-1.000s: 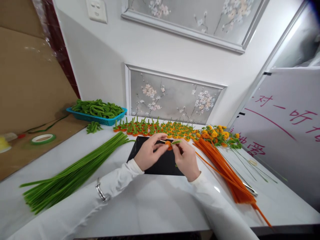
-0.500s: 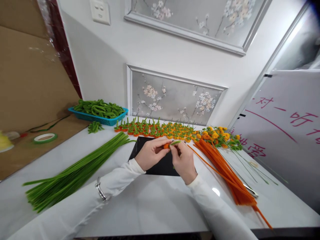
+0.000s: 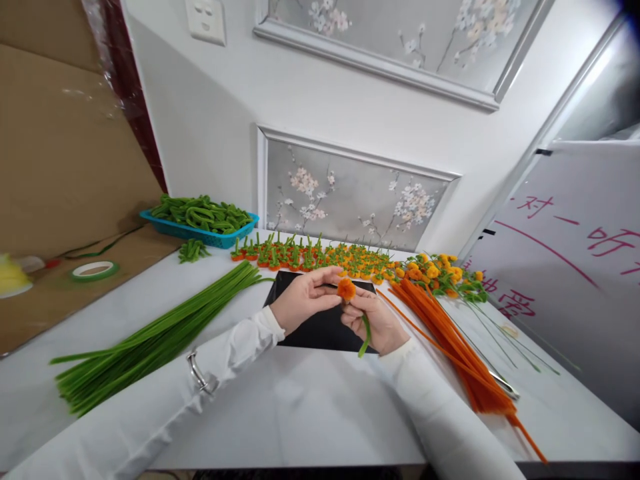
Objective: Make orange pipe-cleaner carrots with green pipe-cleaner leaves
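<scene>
well, the small orange flower [image 3: 346,289] is up between the two hands, above the black mat [image 3: 313,330], with its fluffy face towards the viewer. the right hand [image 3: 377,321] grips it from below between thumb and fingers, and a green strip [image 3: 366,337] hangs down from that same hand. the left hand [image 3: 303,300] is curved and loosely parted, thumb and fingertips just beside the flower; i cannot tell whether they touch it.

this looks like a moment for checking or shaping the flower. to do that well, the pinch should probably sit low, near the base, firm enough to stop it twisting yet light enough not to flatten the fuzz. the left fingertips would do best with small, even nudges around the edge. the strip is better kept free of the palm, so it doesn't bend sharply. working over the mat seems sensible, clear of the green bundle [image 3: 165,333] on one side and the orange bundle [image 3: 450,340] on the other.
</scene>
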Demonstrator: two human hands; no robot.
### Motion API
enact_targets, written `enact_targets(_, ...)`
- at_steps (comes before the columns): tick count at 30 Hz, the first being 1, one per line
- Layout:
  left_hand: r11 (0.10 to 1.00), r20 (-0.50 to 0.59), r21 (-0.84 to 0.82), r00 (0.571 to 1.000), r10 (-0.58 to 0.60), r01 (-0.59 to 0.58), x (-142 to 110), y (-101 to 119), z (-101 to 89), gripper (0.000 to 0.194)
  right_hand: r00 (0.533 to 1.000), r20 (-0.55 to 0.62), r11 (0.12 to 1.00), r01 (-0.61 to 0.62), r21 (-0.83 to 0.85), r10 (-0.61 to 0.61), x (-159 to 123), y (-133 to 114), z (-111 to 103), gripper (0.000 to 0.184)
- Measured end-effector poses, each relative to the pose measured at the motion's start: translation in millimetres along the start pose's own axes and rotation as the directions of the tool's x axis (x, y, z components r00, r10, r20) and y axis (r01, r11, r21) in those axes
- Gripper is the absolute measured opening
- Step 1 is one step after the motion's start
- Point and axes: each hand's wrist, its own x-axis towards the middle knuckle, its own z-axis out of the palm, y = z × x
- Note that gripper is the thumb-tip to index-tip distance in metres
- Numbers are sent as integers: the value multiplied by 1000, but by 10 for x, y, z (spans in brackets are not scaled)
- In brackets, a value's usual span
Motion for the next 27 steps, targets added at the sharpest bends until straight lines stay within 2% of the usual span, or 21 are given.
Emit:
enact_targets(3,986,-80,-126,990,-118,107,0,-7,9,36,1000,8,999,-11,-53,11,10,38,-32,20)
enact_targets(5,975,-128,-161,977,-172,150,-8,5,20,33,999,-24,974,23,-226,-29,9,44,-43,20)
enact_targets(6,974,-144,-163,973,-183,159,-10,16,26,33,994,-49,933,79,-350,-102,3,36,-45,21)
enact_targets(7,975,-155,-155,971,-183,159,-12,29,33,34,974,-68,863,156,-481,-214,-7,20,-43,22)
enact_targets(9,984,-173,-115,972,-157,138,-12,50,47,38,890,-46,669,307,-677,-455,-35,-24,-26,25)
enact_targets(10,989,-178,-84,975,-135,121,-12,56,53,39,848,-13,589,357,-725,-530,-52,-45,-9,26)
enact_targets(11,994,-179,-47,978,-108,102,-12,58,59,39,826,20,543,388,-745,-563,-68,-60,11,26)
enact_targets(15,986,-166,167,986,24,4,-27,42,78,29,856,117,520,408,-750,-504,-101,-47,93,21)
enact_targets(20,864,-99,481,970,223,-150,-68,65,94,19,828,121,443,409,-798,-547,-90,2,107,14)
enact_targets(24,820,-116,545,953,280,-175,-71,85,98,13,807,121,366,389,-845,-578,-110,-3,123,10)
enact_targets(27,869,-157,479,961,226,-126,-52,67,88,13,815,112,374,377,-847,-568,-134,-15,153,9)
